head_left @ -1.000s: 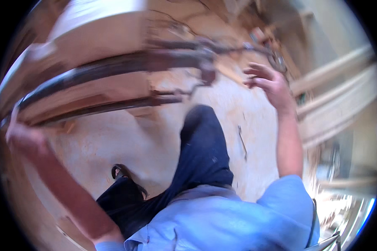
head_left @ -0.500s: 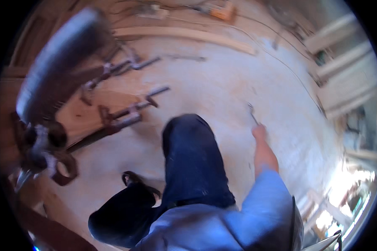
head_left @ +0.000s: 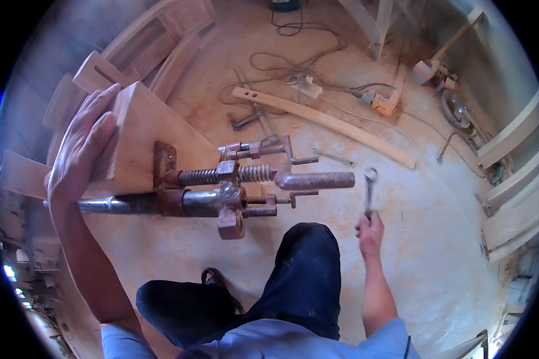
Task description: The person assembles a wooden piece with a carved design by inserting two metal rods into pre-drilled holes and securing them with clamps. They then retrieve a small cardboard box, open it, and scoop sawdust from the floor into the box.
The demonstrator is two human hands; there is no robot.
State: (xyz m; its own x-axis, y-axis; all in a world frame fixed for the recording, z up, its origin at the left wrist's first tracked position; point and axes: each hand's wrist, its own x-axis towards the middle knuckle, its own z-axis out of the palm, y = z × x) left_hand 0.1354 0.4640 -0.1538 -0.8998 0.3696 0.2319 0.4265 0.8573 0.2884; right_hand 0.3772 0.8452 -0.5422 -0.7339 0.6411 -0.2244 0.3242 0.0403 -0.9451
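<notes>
My left hand [head_left: 84, 140] lies with its fingers stretched along the edge of a thick pale wooden piece [head_left: 139, 140]. That wood is held in a rusty screw clamp [head_left: 226, 175] with a thick threaded spindle, a bar handle and a pipe below. Two smaller clamps [head_left: 260, 151] show behind it, partly hidden. Off to the right of the clamp handle, my right hand [head_left: 370, 233] is closed around the lower end of a metal wrench [head_left: 369, 190]. The wrench points away from me, its ring end apart from the clamp.
A long wooden bar [head_left: 323, 124] with holes lies across the floor. Beyond it are an orange power tool [head_left: 382, 102] and loose cables [head_left: 305, 57]. A thin metal rod [head_left: 334, 157] is nearer. Wooden parts [head_left: 512, 128] line the right side; more timber [head_left: 161, 45] stands far left.
My left hand has come into view and onto the wood. The view has swung, so the clamps appear nearer the middle. My right hand keeps hold of the wrench.
</notes>
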